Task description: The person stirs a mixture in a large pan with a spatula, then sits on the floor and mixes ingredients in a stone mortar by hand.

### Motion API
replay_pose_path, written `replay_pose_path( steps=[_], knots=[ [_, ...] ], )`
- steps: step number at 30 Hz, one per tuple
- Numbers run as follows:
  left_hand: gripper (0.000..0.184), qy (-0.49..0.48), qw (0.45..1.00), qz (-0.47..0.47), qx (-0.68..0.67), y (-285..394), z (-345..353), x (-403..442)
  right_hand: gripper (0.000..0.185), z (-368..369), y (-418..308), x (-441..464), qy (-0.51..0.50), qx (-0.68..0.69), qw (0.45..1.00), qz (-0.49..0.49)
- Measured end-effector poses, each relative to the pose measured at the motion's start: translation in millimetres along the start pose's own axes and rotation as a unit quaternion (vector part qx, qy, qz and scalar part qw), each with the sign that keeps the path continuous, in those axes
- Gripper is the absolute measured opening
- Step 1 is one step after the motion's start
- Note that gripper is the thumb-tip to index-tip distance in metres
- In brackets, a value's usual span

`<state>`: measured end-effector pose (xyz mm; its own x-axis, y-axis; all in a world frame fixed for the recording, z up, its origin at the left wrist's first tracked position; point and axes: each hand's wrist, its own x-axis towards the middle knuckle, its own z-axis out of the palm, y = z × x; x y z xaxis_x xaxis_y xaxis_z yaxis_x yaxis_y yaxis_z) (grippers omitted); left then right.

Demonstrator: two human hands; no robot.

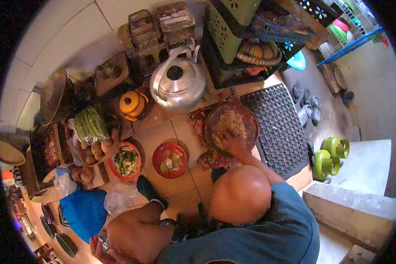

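From where I stand, the person sits low on the tiled floor (148, 131), knees drawn up, a dark shirt sleeve (281, 220) reaching past the right knee (242, 196). The right hand (234, 143) is down in a wide brown dish (253, 126), its fingers in a coarse, pale yellowish mash (231, 122). I cannot tell whether those fingers are spread or closed on something. The dish lies ahead and to the right, on a reddish patterned sheet (212, 160), just beside a black mat (279, 125).

The left hand (100, 251) is low by the left knee (134, 231), well apart from the dish. Something small and pale shows at its fingers, but I cannot make out what it is, nor how firmly the hand is closed.

Left of the dish is a red bowl (185, 166) of pale pieces; farther left, a second red bowl (139, 169) has chopped greens over pale chunks. Beyond them stand an orange pot (132, 106) with a black knob and a big metal kettle (180, 86). Long green vegetables (90, 125) lie in clear plastic at the left, near some round brownish produce (102, 148). A blue bag (82, 215) slumps near the left knee. Off to the right stand two green gas cylinders (324, 163).
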<state>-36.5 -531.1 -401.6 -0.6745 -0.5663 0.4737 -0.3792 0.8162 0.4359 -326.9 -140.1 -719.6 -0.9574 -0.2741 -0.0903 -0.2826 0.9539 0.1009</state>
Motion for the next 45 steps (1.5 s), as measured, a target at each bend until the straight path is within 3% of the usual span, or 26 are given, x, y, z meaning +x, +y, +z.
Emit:
replay_pose_path(
  steps=[1,3,5,7,9,12,13,15,17,19,21,23,25,27,29,32,33,35,38,40,42,43,45],
  knots=[
    [0.037,0.003,1.0,-0.019,0.01,0,-1,-2,0.054,-8,5,8,-0.067,0.075,0.994,0.031],
    [0.038,-0.004,1.0,0.001,-0.027,1,3,0,0.051,24,31,26,-0.09,0.13,0.987,0.017],
    [0.04,-0.008,0.998,0.024,-0.05,-3,5,-4,0.048,50,82,75,-0.146,0.28,0.949,-0.011],
    [0.042,-0.006,0.997,0.062,-0.053,-9,9,0,0.045,45,109,110,-0.127,0.377,0.917,-0.013],
    [0.042,0.002,0.999,0.021,-0.05,0,4,-7,0.045,55,92,86,-0.069,0.347,0.935,-0.012],
    [0.043,0.026,0.998,-0.038,-0.036,13,11,2,0.048,25,24,-2,0.026,0.098,0.995,0.023],
    [0.043,0.022,0.998,-0.06,-0.019,17,6,2,0.049,19,19,-6,0.028,0.07,0.996,0.037],
    [0.043,0.02,0.998,-0.034,-0.044,12,11,4,0.051,36,44,22,-0.018,0.199,0.98,0.023],
    [0.042,0.01,0.998,0.006,-0.062,1,8,1,0.054,70,82,66,-0.098,0.398,0.912,0.017],
    [0.042,0.004,0.997,0.04,-0.068,-9,4,-3,0.053,48,95,98,-0.169,0.502,0.847,0.039],
    [0.043,0.007,0.997,0.028,-0.065,-7,-1,0,0.053,-17,71,90,-0.074,0.378,0.918,0.097],
    [0.047,0.043,0.996,-0.032,-0.068,20,3,2,0.057,69,59,46,-0.112,0.277,0.954,0.017],
    [0.047,0.049,0.997,-0.046,-0.049,23,2,6,0.06,53,15,7,-0.056,0.075,0.995,0.021],
    [0.045,0.027,0.999,-0.023,-0.02,11,2,4,0.064,42,8,6,-0.014,0.012,1.0,0.009],
    [0.042,0.007,1.0,0.01,0.007,-10,-2,2,0.061,53,42,43,-0.081,0.118,0.99,-0.019],
    [0.043,-0.016,0.998,0.062,0.0,-54,-13,-6,0.058,41,109,116,-0.231,0.392,0.89,-0.033],
    [0.044,-0.02,0.997,0.076,-0.01,-63,-12,-7,0.057,31,113,125,-0.227,0.424,0.876,-0.029],
    [0.046,-0.001,1.0,-0.009,-0.009,-14,-17,-7,0.055,44,99,108,-0.172,0.398,0.901,-0.023],
    [0.047,0.072,0.994,-0.07,-0.05,20,-6,2,0.052,70,49,38,0.001,0.18,0.984,-0.011],
    [0.045,0.073,0.993,-0.071,-0.058,15,-2,2,0.05,79,21,21,0.09,0.051,0.994,0.042],
    [0.044,0.059,0.993,-0.067,-0.074,10,-4,3,0.049,91,24,20,0.028,0.068,0.994,0.079],
    [0.043,0.05,0.993,-0.069,-0.086,11,-4,3,0.049,86,43,38,-0.078,0.137,0.985,0.074],
    [0.042,0.043,0.992,-0.064,-0.095,11,-4,2,0.053,67,82,76,-0.155,0.276,0.948,0.025]
  ],
)
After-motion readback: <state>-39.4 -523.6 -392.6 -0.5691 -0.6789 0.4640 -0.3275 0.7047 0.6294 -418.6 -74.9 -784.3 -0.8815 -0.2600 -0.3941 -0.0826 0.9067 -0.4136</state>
